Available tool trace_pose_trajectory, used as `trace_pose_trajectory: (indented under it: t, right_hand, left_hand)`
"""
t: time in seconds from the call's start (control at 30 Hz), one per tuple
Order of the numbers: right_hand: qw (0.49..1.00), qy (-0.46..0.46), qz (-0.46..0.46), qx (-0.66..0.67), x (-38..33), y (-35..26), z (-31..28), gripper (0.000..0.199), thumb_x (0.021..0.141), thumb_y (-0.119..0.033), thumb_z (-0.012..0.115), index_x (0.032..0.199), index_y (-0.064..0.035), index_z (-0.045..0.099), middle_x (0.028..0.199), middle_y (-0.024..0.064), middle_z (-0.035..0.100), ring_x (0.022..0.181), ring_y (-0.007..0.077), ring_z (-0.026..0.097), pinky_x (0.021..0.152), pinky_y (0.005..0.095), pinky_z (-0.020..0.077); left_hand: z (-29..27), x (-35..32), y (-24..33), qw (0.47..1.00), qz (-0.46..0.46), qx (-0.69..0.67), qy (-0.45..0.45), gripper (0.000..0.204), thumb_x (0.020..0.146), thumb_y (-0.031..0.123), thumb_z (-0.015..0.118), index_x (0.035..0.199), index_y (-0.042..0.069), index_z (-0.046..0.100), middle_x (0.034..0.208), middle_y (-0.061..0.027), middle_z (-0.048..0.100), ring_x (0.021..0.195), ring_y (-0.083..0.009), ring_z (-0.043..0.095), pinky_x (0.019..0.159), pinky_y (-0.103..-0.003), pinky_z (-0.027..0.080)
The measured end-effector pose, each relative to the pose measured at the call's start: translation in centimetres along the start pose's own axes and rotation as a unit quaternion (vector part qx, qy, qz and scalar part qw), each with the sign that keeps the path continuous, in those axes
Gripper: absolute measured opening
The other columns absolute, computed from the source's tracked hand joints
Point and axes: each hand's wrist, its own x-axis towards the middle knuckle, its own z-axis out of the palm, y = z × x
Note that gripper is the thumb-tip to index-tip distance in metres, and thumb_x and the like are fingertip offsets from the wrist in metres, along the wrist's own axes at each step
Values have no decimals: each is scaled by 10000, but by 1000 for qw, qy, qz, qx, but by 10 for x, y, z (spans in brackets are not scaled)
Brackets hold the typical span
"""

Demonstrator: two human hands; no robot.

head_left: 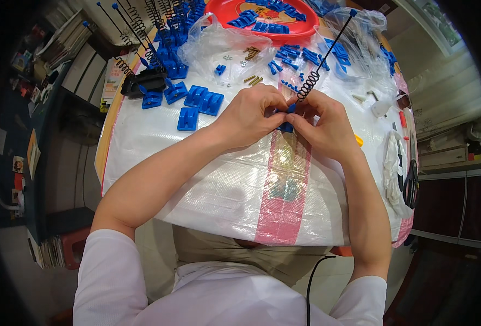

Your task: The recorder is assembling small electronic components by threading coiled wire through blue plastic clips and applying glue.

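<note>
Both our left hand (253,113) and our right hand (327,120) pinch the blue part (291,108) over the pink stripe (281,221), black spring (308,87) leaning up rightward; we should steady that part and stop the spring twisting.

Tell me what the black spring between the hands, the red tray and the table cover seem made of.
Black spring: probably dark-finished metal, from its thin, even coils. Red tray: likely glossy plastic, given its smooth, bright rim. Table cover: apparently woven plastic, shiny, with visible crosshatched texture.
</note>
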Motion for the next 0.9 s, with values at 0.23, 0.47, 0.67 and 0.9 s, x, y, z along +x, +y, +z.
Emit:
trace_pose_trajectory:
  t: [0.23, 0.47, 0.67, 0.9]
  right_hand:
    - [1000, 6, 3, 11, 0, -2, 0, 257, 823, -116, 786, 1013, 22, 682, 867, 116, 708, 720, 187, 673, 672, 305, 542]
    - [1000, 11, 3, 22, 0, -2, 1, 229, 831, -102, 772, 998, 24, 681, 859, 113, 704, 710, 181, 665, 661, 301, 535]
    - [1000, 14, -2, 23, 0, -1, 1, 208, 835, -88, 763, 987, 25, 680, 854, 111, 699, 693, 175, 652, 649, 299, 531]
    - [1000, 16, 0, 25, 0, -2, 1, 207, 838, -84, 765, 998, 21, 686, 863, 106, 700, 688, 168, 646, 645, 298, 527]
  left_hand:
    - [0, 0, -3, 1000, 9, 11, 7, 177, 855, -5, 721, 1028, -44, 713, 1106, -107, 687, 896, -153, 682, 768, -267, 554]
    - [0, 1, 2, 1000, 12, 11, 2, 174, 859, 2, 727, 1028, -34, 714, 1092, -112, 689, 909, -165, 685, 777, -279, 556]
    - [0, 0, 0, 1000, 13, 19, 6, 176, 860, 11, 727, 1030, -33, 713, 1091, -109, 687, 908, -165, 685, 778, -279, 552]
    - [0, 0, -1, 1000, 6, 15, 7, 181, 849, 18, 727, 1022, -31, 716, 1098, -108, 683, 914, -163, 681, 778, -276, 551]
